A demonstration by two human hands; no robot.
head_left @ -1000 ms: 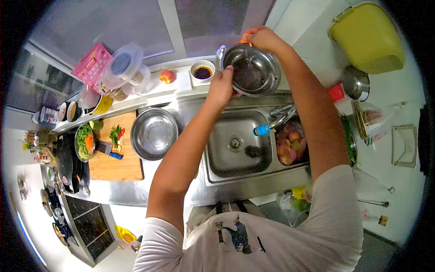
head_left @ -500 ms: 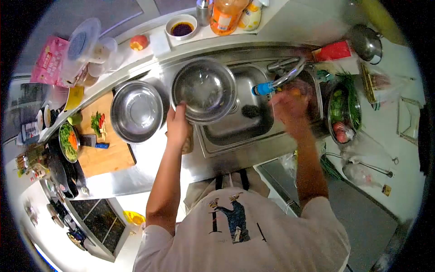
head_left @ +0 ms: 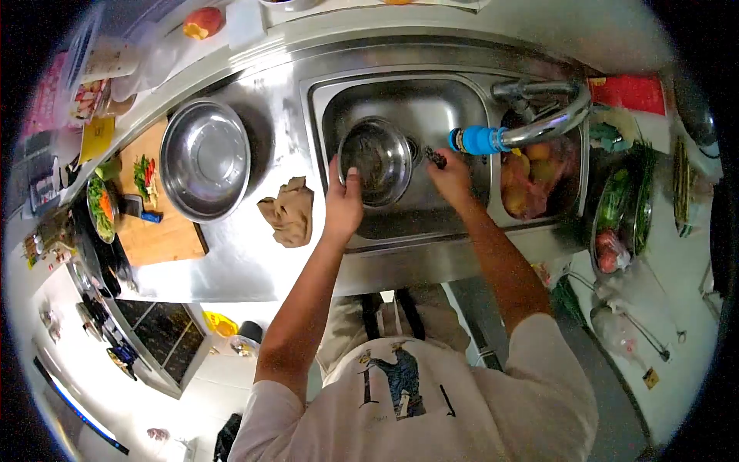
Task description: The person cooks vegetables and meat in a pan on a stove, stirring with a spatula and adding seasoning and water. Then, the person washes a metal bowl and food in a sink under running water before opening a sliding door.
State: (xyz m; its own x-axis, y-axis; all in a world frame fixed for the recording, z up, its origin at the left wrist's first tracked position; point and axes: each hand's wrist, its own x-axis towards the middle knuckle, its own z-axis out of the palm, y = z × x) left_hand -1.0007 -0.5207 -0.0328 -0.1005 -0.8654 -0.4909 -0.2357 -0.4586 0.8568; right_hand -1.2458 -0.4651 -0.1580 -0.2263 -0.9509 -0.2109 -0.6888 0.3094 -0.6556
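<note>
My left hand (head_left: 344, 202) grips the near left rim of a metal bowl (head_left: 376, 162), which is inside the left basin of the sink (head_left: 416, 223). The bowl's inside looks dark; its contents are too unclear to name. My right hand (head_left: 451, 179) is closed on a small dark clump (head_left: 436, 159), just right of the bowl. The blue nozzle (head_left: 479, 141) of the faucet is close above and to the right of that hand. A larger metal bowl (head_left: 205, 160) rests on the counter at the left, and a crumpled brown cloth (head_left: 289, 212) lies between it and my left hand.
A cutting board (head_left: 158, 231) at the left holds chopped vegetables and a knife (head_left: 142, 209). The right basin holds bagged produce (head_left: 536, 179). Further right are a basket of vegetables (head_left: 613, 208) and a red box (head_left: 627, 94). A bitten fruit (head_left: 203, 23) is on the ledge.
The bowl has moved down into the left basin with my left hand. My right hand has moved left beside it and now holds the dark clump. The view has shifted down toward the sink.
</note>
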